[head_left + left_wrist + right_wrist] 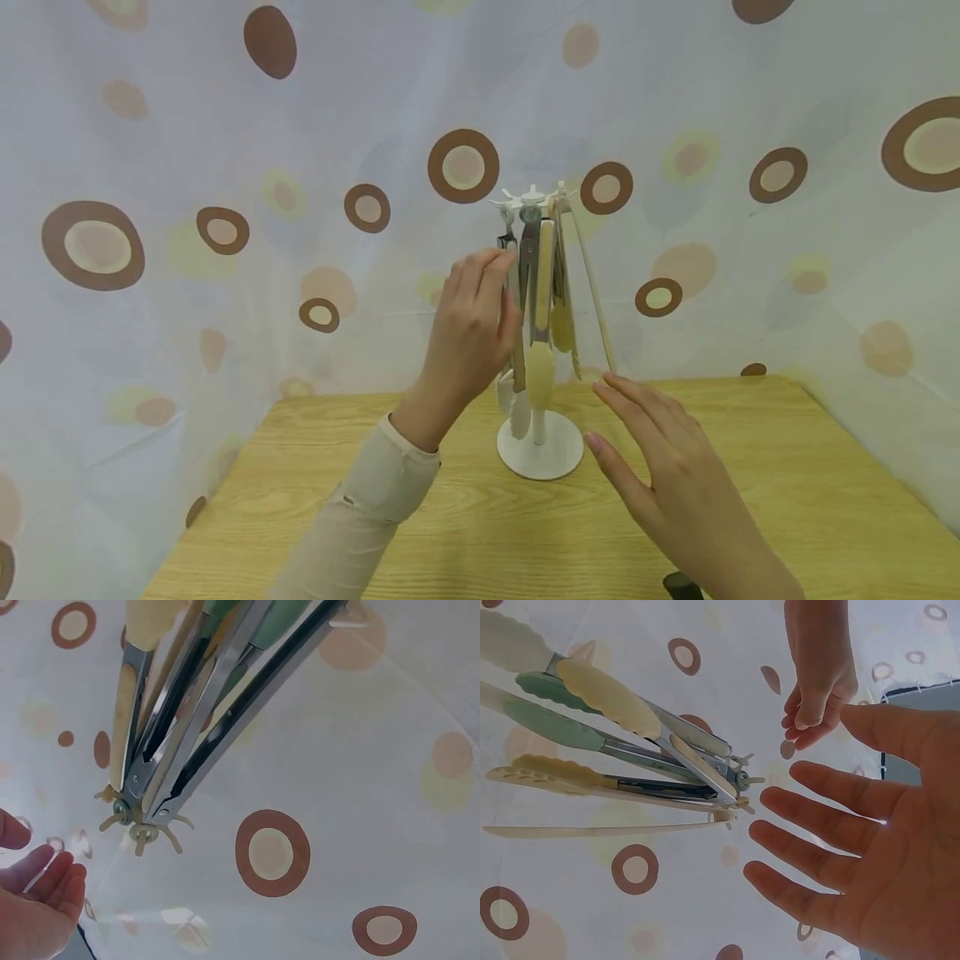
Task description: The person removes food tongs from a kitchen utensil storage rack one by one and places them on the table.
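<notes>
Several kitchen tongs with white, yellow and green tips hang from the white rotating rack [532, 198]. Yellow-tipped tongs [541, 375] face the front, and green-tipped tongs [562, 727] show in the right wrist view. A long thin pale utensil [594, 292] leans outward on the rack's right. My left hand [471, 321] is raised at the rack's left, overlapping the white-tipped tongs [519, 417] in the head view. Its fingers bend loosely, and the right wrist view shows nothing in them. Low on the right, my right hand [667, 467] holds nothing, its fingers straight and spread.
The rack's round white base [558, 458] stands on a wooden table [465, 533]. Behind it hangs a pale curtain [405, 92] with brown ring patterns. A dark object [681, 585] pokes out beneath my right forearm at the bottom edge.
</notes>
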`<state>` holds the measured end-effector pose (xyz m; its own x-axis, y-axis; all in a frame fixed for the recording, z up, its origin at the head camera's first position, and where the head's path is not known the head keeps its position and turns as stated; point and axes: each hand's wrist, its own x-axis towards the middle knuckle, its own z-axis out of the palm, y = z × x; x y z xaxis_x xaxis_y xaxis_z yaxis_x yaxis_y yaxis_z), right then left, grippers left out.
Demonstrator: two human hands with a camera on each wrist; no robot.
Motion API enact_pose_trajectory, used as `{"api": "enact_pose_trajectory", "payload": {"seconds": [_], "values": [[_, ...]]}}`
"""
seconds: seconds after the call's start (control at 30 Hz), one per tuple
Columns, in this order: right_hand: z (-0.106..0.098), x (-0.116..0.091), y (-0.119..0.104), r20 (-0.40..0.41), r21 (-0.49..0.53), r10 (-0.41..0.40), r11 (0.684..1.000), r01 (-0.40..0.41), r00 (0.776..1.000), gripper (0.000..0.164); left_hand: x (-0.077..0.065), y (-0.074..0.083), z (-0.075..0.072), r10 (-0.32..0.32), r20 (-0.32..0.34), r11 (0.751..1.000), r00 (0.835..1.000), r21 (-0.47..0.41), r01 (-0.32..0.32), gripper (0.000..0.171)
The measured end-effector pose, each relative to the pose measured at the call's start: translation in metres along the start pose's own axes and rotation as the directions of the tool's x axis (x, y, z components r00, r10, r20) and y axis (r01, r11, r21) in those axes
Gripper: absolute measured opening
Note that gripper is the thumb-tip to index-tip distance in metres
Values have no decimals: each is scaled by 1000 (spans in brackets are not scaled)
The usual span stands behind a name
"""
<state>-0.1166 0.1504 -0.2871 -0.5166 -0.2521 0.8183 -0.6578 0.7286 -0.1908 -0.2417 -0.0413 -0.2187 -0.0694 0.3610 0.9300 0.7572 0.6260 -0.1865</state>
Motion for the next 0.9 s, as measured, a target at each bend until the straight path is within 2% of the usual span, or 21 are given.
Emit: {"api": "enact_pose_trajectory", "payload": {"seconds": [0.4,0.67,0.9], "values": [[2,0,1,-13,-3,-22,1000,22,1000,44,24,-25,11,-12,43,999,999,41,10,35],[5,0,3,-39,13,-36,999,36,999,49,39,-40,11,-74,158,995,985,72,63,35],[4,1,3,-49,9,-39,999,40,998,47,48,-49,17,-84,248,996,965,47,75,35]]}}
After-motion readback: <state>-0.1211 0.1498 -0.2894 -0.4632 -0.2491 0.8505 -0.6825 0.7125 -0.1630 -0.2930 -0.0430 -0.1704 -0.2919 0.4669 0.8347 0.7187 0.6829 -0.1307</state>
